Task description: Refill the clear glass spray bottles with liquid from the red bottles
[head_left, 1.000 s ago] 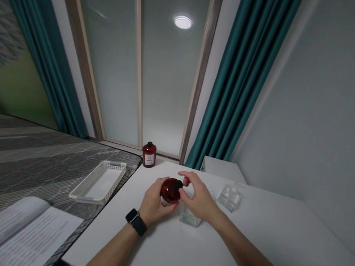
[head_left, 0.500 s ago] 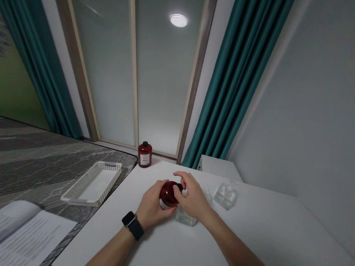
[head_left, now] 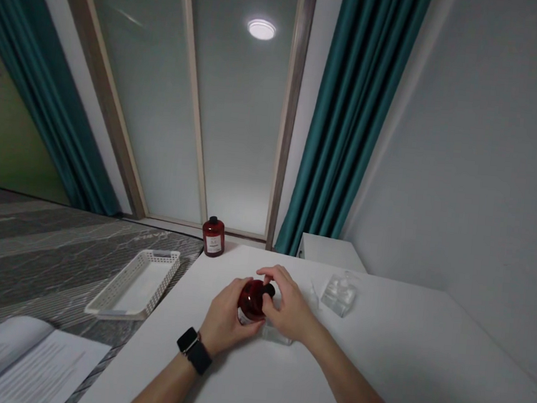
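Observation:
A dark red bottle (head_left: 251, 300) with a pale label is tilted above the white table, its neck leaning to the right. My left hand (head_left: 227, 320), with a black watch on its wrist, wraps around the bottle's body. At the neck, the thumb and bent fingers of my right hand (head_left: 290, 307) close around the black cap (head_left: 269, 290). A clear glass container (head_left: 276, 336) lies below my right hand, which partly hides it. Just behind that hand is a small clear object (head_left: 313, 298), too faint to name.
Another clear glass container (head_left: 339, 294) stands to the right on the white table (head_left: 329, 370). A second red bottle (head_left: 213, 237) stands at the far left corner. On the grey striped surface to the left lie a white basket (head_left: 163, 292) and an open book (head_left: 42, 363).
The view has turned slightly. My right fingers have shifted around the cap, and more of the black cap shows. My left hand keeps its hold on the bottle.

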Demonstrator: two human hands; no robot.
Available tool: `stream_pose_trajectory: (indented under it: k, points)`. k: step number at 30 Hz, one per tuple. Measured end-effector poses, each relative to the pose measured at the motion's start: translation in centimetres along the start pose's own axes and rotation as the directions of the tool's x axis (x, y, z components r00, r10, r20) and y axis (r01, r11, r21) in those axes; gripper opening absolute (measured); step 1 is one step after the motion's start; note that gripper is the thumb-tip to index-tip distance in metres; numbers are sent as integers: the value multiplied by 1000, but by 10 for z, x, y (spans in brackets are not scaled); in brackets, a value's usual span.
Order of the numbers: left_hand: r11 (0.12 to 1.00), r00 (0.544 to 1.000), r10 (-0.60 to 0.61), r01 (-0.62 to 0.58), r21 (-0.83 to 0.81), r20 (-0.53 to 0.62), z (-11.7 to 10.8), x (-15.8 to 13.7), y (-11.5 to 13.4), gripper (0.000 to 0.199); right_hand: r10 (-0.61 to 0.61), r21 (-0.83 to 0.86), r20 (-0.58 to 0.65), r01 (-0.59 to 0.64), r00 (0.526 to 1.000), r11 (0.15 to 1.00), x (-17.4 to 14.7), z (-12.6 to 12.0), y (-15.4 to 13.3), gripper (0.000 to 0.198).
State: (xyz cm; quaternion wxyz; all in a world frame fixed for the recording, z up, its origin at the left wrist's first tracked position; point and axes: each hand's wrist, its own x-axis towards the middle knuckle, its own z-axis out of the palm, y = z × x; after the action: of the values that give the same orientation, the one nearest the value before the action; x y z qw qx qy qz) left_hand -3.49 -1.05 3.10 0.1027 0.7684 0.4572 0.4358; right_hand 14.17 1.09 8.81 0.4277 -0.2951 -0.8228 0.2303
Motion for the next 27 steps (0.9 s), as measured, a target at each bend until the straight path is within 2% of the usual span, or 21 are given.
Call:
stream_pose_trajectory:
  k: [3,8,14,18,20,24,27]
  points:
    - [1000,1000,-5,5,-10,-7,0,0,0,65,-48,18,0,48,999,999,-1,-1,3,55]
    - [1000,1000,-28,28,-13,-5,-1,0,1,66,88,-96,68,-81,994,992,2,-7,3,36]
    - [999,999,-32,32,-23,0,-2,0,3,63,-25,-6,188,26,982,1000,4,-17,-2,50]
    - [1000,1000,-19,19,-20,-16,-2,-1,1,67,104,-76,170,-93,980,993,3,-17,-1,23]
    - [1000,1000,-15,15,-9,-13,-1,-2,0,68,115,-89,178,-100,977,991,4,-17,-2,16]
    - [1000,1000,-16,16,-13,-21,-1,-1,0,66,4,-56,230,9,973,998,5,-21,-7,37]
    - [1000,1000,-12,12,-25,-18,-1,-1,0,64,23,-60,244,-8,970,998,4,-23,-8,38]
